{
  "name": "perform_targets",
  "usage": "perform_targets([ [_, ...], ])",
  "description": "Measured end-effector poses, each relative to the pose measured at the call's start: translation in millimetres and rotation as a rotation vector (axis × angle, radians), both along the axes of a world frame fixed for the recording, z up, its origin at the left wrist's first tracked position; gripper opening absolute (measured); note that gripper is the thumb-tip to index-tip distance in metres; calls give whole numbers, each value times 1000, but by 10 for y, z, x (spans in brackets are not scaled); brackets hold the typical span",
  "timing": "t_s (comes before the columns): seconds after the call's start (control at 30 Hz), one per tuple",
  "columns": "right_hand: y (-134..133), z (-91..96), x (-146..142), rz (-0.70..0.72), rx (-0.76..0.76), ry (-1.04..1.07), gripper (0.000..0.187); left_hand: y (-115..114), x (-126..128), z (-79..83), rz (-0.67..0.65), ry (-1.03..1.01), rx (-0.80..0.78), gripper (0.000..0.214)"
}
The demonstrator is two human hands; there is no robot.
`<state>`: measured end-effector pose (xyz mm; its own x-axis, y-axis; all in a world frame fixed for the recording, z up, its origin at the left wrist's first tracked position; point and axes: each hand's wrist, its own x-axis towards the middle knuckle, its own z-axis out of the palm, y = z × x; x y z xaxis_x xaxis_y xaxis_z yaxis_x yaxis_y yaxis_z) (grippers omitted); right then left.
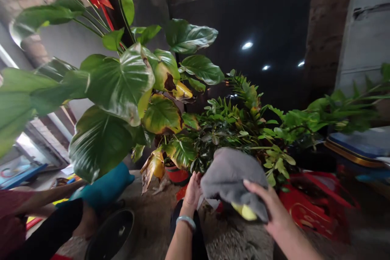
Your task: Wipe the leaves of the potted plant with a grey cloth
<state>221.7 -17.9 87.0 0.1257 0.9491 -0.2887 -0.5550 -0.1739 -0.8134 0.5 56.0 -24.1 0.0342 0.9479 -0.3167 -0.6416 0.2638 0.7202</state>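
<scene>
My right hand (269, 207) presses a grey cloth (231, 176) down over a low leaf, its fingers curled on the fabric. A yellow tip (245, 211) shows under the cloth's lower edge. My left hand (192, 191), with a silver bracelet on the wrist, reaches up beneath the cloth and the leaf, fingers raised and touching the cloth's left edge. Both hands work at the base of a tall plant with big glossy green and yellowing leaves (122, 85) growing from a red pot (177, 174).
A bushy small-leaved plant (243, 126) stands behind the cloth. Red crates (313, 203) sit at the right. Another person (45, 219) crouches at the lower left beside a dark round pan (112, 235) and a teal object (105, 189). A dark panel fills the brick wall behind.
</scene>
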Motion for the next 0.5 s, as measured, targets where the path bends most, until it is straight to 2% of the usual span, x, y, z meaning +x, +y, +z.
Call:
perform_targets([
  [0.07,306,159,41,-145,61,8,43,-22,34,23,39,53,-18,53],
  [0.1,437,182,48,-192,43,12,39,-33,54,38,70,90,-29,53],
  [0.2,583,15,-11,-223,-102,29,28,-70,91,89,145,176,-32,53],
  [0.3,363,-309,-140,-182,-179,45,23,-149,69,126,146,300,-75,49],
  [0.37,160,-448,-207,-144,-172,84,28,-258,54,141,125,413,-126,49],
  [0.43,13,-482,-233,-125,-125,108,39,-420,91,159,46,429,-104,56],
  [0.5,-63,-455,-227,-135,-80,59,48,-617,215,196,-93,291,6,68],
])
